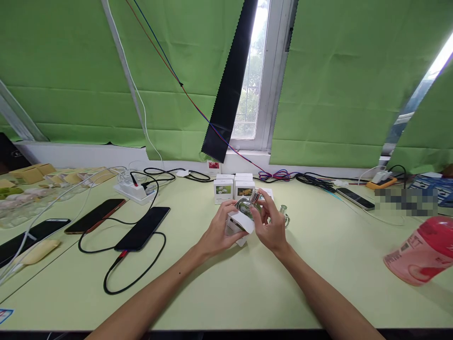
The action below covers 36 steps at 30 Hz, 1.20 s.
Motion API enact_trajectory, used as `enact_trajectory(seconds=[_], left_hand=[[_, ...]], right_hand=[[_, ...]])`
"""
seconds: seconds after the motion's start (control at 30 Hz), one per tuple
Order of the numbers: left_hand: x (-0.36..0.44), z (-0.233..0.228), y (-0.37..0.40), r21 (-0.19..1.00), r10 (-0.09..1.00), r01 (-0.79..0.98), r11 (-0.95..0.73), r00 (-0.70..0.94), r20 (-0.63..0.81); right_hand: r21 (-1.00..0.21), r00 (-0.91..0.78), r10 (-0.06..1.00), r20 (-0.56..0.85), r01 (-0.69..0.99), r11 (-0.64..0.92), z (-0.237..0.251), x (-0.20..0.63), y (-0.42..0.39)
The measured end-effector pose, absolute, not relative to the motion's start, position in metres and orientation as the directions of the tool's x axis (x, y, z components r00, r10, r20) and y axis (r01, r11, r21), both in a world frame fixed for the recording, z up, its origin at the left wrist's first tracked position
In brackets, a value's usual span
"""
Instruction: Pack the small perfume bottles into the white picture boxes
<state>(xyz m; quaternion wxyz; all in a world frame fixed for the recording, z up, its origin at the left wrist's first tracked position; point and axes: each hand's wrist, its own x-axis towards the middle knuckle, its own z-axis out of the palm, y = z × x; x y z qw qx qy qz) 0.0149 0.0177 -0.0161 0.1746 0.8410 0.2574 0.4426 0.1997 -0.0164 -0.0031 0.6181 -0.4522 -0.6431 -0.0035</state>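
My left hand [218,232] is wrapped round a small white box [235,225] whose top flap stands open, tilted above the table. My right hand [271,227] pinches a small glass bottle with a silver cap [245,206], which looks like a perfume bottle, right at the box's open end. How far the bottle sits inside the box I cannot tell. Just beyond the hands stand several white boxes [223,190] with flower pictures on their fronts. Behind my right fingers another glass object [283,208] shows in part, its kind unclear.
On the left lie several phones [143,229] with black cables, near a white power strip [136,191]. A pink bottle with a red lid [419,250] is at the right, a phone [355,198] behind it. Cables [314,182] run along the back beneath green curtains.
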Motion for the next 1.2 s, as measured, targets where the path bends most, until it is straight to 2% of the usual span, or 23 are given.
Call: enact_trajectory(seconds=[0.3,0.9,1.2], left_hand=[[0.014,-0.024,0.021,0.588,0.649,0.295,-0.753,0.477,0.593],[0.014,-0.030,0.025,0.568,0.638,0.297,-0.768,0.436,0.635],[0.017,-0.032,0.023,0.658,0.693,0.245,-0.712,0.396,0.602]], right_hand=[[-0.419,-0.003,0.520,0.854,0.589,0.691,-0.008,0.204,-0.012],[-0.372,-0.068,0.505,0.861,0.592,0.715,-0.007,0.205,-0.010],[-0.362,-0.081,0.501,0.861,0.595,0.717,-0.007,0.206,-0.009]])
